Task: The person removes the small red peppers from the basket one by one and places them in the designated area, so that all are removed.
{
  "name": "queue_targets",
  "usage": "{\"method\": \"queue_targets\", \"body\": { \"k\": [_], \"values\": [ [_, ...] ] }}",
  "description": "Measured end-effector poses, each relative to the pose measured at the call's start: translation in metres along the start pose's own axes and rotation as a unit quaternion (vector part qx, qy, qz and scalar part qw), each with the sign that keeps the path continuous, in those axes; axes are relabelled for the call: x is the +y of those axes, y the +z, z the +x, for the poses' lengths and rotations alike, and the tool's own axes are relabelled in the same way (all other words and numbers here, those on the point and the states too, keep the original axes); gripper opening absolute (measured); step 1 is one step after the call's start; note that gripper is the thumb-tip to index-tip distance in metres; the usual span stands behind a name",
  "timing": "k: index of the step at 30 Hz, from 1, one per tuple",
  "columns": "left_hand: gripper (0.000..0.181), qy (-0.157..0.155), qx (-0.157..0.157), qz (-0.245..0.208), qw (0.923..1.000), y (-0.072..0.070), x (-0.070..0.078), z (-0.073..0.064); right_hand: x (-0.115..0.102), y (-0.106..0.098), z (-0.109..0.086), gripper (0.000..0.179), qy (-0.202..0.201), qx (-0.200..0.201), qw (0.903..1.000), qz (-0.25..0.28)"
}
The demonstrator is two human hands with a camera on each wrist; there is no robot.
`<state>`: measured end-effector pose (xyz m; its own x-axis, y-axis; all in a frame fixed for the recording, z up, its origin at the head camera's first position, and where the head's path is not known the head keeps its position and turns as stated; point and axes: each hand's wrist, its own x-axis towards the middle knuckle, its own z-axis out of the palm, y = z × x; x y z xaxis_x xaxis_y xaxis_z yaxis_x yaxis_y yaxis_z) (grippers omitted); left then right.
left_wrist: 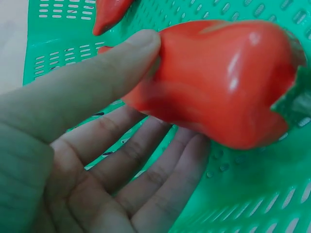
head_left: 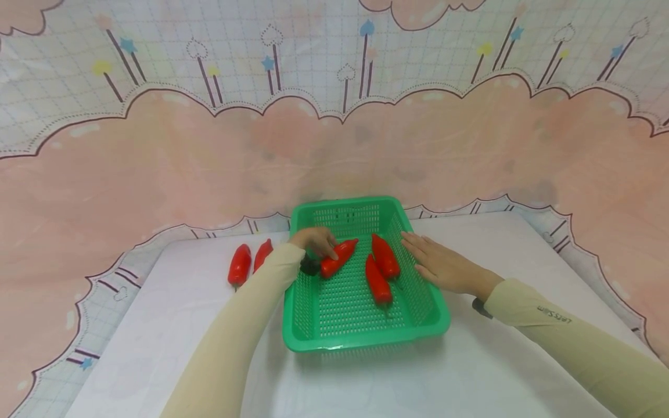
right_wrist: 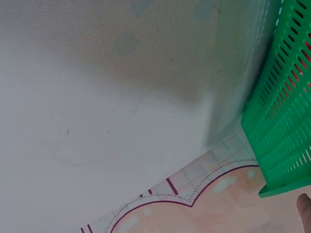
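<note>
A red pepper with a green stem is pinched between the thumb and fingers of my left hand, inside the green plastic basket. The left wrist view shows that pepper close up, its stem end pointing away from the palm. Two more red peppers, one farther back and one nearer, lie in the right half of the basket. My right hand rests on the basket's right rim with its fingers straight. Only a fingertip of it shows in the right wrist view.
On the white table, left of the basket, lie a red pepper and another one, partly hidden by the left sleeve. A patterned pink and white cloth hangs behind the table.
</note>
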<state>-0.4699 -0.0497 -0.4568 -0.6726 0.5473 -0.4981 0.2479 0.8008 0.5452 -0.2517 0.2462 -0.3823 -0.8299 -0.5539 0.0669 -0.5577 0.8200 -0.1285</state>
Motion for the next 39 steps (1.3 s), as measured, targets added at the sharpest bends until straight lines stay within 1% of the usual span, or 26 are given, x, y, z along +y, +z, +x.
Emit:
{"method": "queue_targets", "body": {
  "k": [1, 2, 3, 4, 6, 7, 9, 11, 12, 14, 15, 16, 17, 19, 21, 22, 23, 24, 28, 30, 33, 35, 37, 39],
  "values": [
    [0.056, -0.005, -0.010, -0.006, 0.9999, -0.001, 0.004, -0.005, 0.000, 0.000, 0.000, 0.059, 0.000, 0.001, 1.0000, 0.001],
    [0.057, -0.001, -0.017, -0.011, 0.9998, -0.002, 0.005, -0.008, 0.000, 0.000, 0.000, 0.059, 0.000, 0.001, 1.0000, 0.001],
    [0.059, 0.004, -0.025, -0.018, 0.9995, -0.003, 0.002, -0.003, -0.001, -0.001, 0.000, 0.059, 0.000, 0.000, 1.0000, 0.002],
    [0.059, 0.010, -0.026, -0.016, 0.9995, -0.003, -0.001, 0.000, -0.001, -0.001, 0.000, 0.059, 0.000, 0.000, 1.0000, 0.000],
    [0.058, 0.004, -0.033, -0.021, 0.9992, -0.004, -0.002, 0.002, -0.001, -0.002, 0.000, 0.059, 0.001, -0.001, 1.0000, 0.003],
    [0.056, 0.005, -0.038, -0.024, 0.9990, -0.004, -0.005, 0.006, -0.002, -0.002, -0.001, 0.059, 0.003, -0.003, 1.0000, 0.004],
    [0.056, 0.002, -0.035, -0.025, 0.9991, -0.003, -0.007, 0.008, -0.002, -0.002, -0.001, 0.059, 0.004, -0.005, 1.0000, 0.005],
    [0.056, 0.006, -0.041, -0.036, 0.9985, -0.003, -0.011, 0.011, -0.002, -0.002, -0.001, 0.059, 0.004, -0.004, 1.0000, 0.005],
    [0.058, 0.014, -0.038, -0.036, 0.9985, -0.003, -0.015, 0.016, -0.002, -0.002, -0.001, 0.059, 0.003, -0.003, 1.0000, 0.005],
    [0.059, 0.007, -0.035, -0.035, 0.9988, -0.002, -0.011, 0.012, -0.002, -0.002, -0.001, 0.059, 0.000, 0.000, 1.0000, 0.004],
    [0.060, 0.019, -0.038, -0.037, 0.9984, -0.002, -0.014, 0.015, -0.002, -0.002, -0.001, 0.059, -0.001, 0.001, 1.0000, 0.003],
    [0.060, 0.021, -0.042, -0.041, 0.9981, -0.003, -0.010, 0.009, -0.002, -0.002, -0.001, 0.059, -0.002, 0.001, 1.0000, 0.002],
    [0.058, 0.008, -0.039, -0.039, 0.9984, -0.003, 0.000, -0.003, -0.002, -0.002, -0.001, 0.059, -0.002, 0.001, 1.0000, 0.002],
    [0.053, -0.015, -0.031, -0.040, 0.9986, -0.002, 0.025, -0.033, -0.002, -0.002, -0.001, 0.059, 0.000, -0.001, 1.0000, 0.001],
    [0.052, -0.011, -0.023, -0.042, 0.9988, -0.002, 0.040, -0.057, -0.002, -0.002, -0.001, 0.059, 0.000, -0.003, 1.0000, 0.002],
    [0.051, -0.024, -0.015, -0.039, 0.9988, -0.001, 0.052, -0.072, -0.002, -0.002, -0.001, 0.059, 0.001, -0.006, 1.0000, 0.003],
    [0.049, -0.035, -0.009, -0.036, 0.9987, 0.000, 0.061, -0.082, -0.002, -0.002, -0.001, 0.059, 0.002, -0.008, 1.0000, 0.004],
    [0.048, -0.033, -0.006, -0.035, 0.9988, 0.001, 0.063, -0.086, -0.002, -0.002, -0.001, 0.059, 0.002, -0.009, 0.9999, 0.006],
    [0.045, -0.025, -0.003, -0.023, 0.9994, 0.002, 0.064, -0.090, -0.001, -0.002, -0.001, 0.059, -0.002, -0.006, 1.0000, 0.004],
    [0.045, -0.029, -0.007, -0.023, 0.9993, 0.002, 0.069, -0.095, -0.001, -0.001, -0.001, 0.059, -0.007, 0.001, 1.0000, 0.001],
    [0.046, -0.038, -0.017, -0.024, 0.9989, 0.001, 0.072, -0.096, -0.001, -0.001, -0.001, 0.058, -0.011, 0.009, 0.9999, -0.004],
    [0.046, -0.044, -0.025, -0.025, 0.9984, 0.001, 0.070, -0.091, -0.001, -0.001, -0.001, 0.058, -0.009, 0.007, 0.9999, -0.004],
    [0.046, -0.029, -0.026, -0.015, 0.9991, 0.003, 0.064, -0.085, -0.001, -0.001, -0.001, 0.058, -0.005, 0.002, 1.0000, -0.003],
    [0.048, -0.015, -0.038, -0.016, 0.9990, 0.002, 0.043, -0.058, -0.001, -0.001, 0.000, 0.059, -0.003, -0.001, 1.0000, -0.003]
  ]
}}
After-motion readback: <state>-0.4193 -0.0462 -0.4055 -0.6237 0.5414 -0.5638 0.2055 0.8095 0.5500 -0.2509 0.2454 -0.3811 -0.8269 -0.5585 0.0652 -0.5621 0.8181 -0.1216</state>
